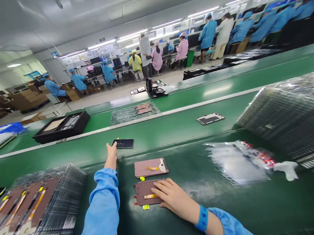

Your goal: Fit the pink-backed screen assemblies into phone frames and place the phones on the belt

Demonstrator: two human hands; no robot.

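Observation:
My left hand (111, 151) reaches forward, its fingertips pinching the near corner of a black phone panel (123, 143) lying on the green conveyor belt (158, 131). My right hand (173, 197) rests flat on the edge of a copper-backed phone screen (146, 192), which has a yellow ribbon cable and lies on the dark green mat (196, 215). A second copper-backed screen (149, 167) lies just beyond it. Both my sleeves are blue.
Clear plastic trays stacked with screens (36, 208) stand to my left, and a taller tray stack (286, 115) stands to my right beside a plastic bag (238, 162). Another phone panel (210, 118) lies on the belt. Co-workers in blue gowns sit at benches beyond.

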